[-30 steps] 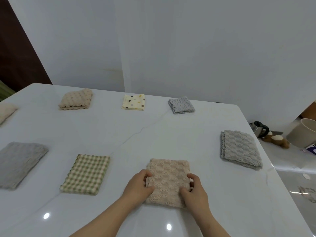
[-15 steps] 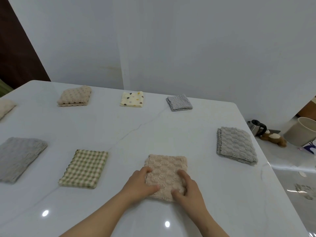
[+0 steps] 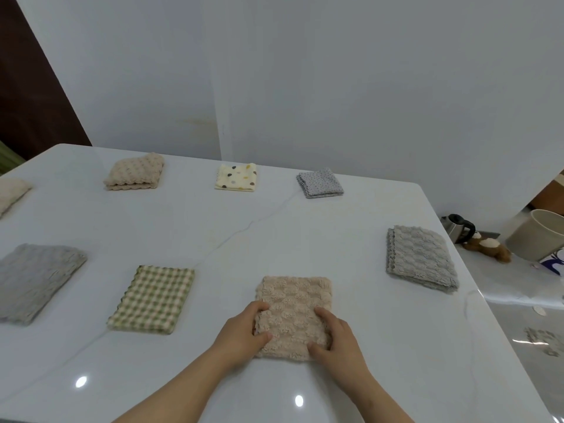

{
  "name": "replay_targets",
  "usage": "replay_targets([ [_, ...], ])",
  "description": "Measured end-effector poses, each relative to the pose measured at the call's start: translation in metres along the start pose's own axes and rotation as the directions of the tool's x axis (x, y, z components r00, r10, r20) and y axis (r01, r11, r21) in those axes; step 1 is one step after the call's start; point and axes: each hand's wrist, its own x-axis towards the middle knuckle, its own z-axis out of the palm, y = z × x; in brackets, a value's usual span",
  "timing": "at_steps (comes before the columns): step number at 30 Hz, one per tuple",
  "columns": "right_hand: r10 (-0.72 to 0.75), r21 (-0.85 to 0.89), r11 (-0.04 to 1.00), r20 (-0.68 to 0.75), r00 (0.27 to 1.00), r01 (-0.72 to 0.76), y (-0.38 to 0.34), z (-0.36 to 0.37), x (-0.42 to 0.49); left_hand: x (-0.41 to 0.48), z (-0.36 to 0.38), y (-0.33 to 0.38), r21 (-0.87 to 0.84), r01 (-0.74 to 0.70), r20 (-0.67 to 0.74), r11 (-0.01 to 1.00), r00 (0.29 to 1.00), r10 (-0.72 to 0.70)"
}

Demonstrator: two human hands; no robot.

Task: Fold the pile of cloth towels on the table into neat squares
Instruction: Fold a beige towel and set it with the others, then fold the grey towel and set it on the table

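Note:
A folded beige fluffy towel (image 3: 294, 303) lies flat on the white marble table (image 3: 274, 236), near the front middle. My left hand (image 3: 244, 331) grips its near left edge, thumb on top. My right hand (image 3: 338, 340) holds its near right corner, fingers curled over the cloth. Other folded towels lie spread out: a green checked one (image 3: 152, 299), a grey one (image 3: 33, 279) at the left, a grey fluffy one (image 3: 419, 261) at the right, a beige one (image 3: 135, 172), a spotted cream one (image 3: 236, 177) and a small grey one (image 3: 320, 183) at the back.
A cream towel (image 3: 10, 192) shows at the left edge. Beyond the table's right edge stand a kettle (image 3: 457, 227), a brown soft toy (image 3: 485, 247) and a beige tub (image 3: 537, 235) on a lower surface. A white wall rises behind the table.
Both hands slid inward onto the beige towel's near end over the last second. My right thumb now lies under its near edge. The view shifted slightly.

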Motion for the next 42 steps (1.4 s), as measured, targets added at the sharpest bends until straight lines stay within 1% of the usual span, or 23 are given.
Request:
replay_targets([
  [6,-0.009,0.023,1.0,-0.039,0.999,0.01,0.001,0.002,0.002,-0.002,0.003,0.001,0.008,-0.031,-0.032,0.999,0.999,0.031],
  [11,-0.009,-0.058,0.998,-0.079,0.997,0.004,-0.003,0.006,0.006,0.002,0.003,-0.002,0.044,-0.04,-0.065,0.998,0.997,0.043],
  [14,0.004,-0.131,0.991,-0.103,0.995,-0.017,-0.004,0.012,0.006,0.004,0.002,-0.004,0.086,-0.046,-0.045,0.995,0.998,0.05],
  [16,0.019,-0.135,0.99,-0.125,0.992,-0.036,-0.005,0.015,0.005,0.005,0.0,-0.004,0.102,-0.044,-0.035,0.994,0.998,0.048],
  [18,0.041,-0.097,0.994,-0.155,0.987,-0.057,-0.006,0.016,0.003,0.006,-0.001,-0.002,0.103,-0.03,-0.023,0.994,0.999,0.033],
  [21,0.117,0.055,0.993,-0.229,0.966,-0.108,-0.009,0.015,-0.002,0.008,-0.006,0.002,0.118,-0.025,-0.019,0.993,0.999,0.028],
  [23,0.146,0.08,0.989,-0.295,0.944,-0.128,-0.01,0.014,-0.005,0.009,-0.011,0.006,0.172,-0.063,-0.073,0.983,0.994,0.076],
  [25,0.168,0.038,0.986,-0.356,0.919,-0.165,-0.011,0.01,-0.008,0.01,-0.015,0.012,0.217,-0.133,-0.115,0.967,0.98,0.161],
  [26,0.184,0.028,0.982,-0.377,0.908,-0.187,-0.012,0.008,-0.01,0.01,-0.016,0.016,0.235,-0.176,-0.111,0.956,0.972,0.206],
  [29,0.201,0.03,0.978,-0.404,0.892,-0.207,-0.012,-0.002,-0.017,0.011,-0.013,0.032,0.316,-0.308,-0.025,0.897,0.943,0.333],
  [31,0.196,-0.001,0.976,-0.418,0.887,-0.216,-0.009,-0.012,-0.022,0.014,-0.007,0.045,0.362,-0.374,0.022,0.854,0.919,0.393],
  [37,0.154,-0.202,0.944,-0.432,0.888,-0.262,0.022,-0.053,-0.041,0.018,0.033,0.083,0.459,-0.505,0.141,0.731,0.854,0.501],
  [42,0.104,-0.342,0.901,-0.43,0.897,-0.269,0.07,-0.106,-0.05,0.023,0.091,0.128,0.468,-0.543,0.198,0.697,0.833,0.516],
])
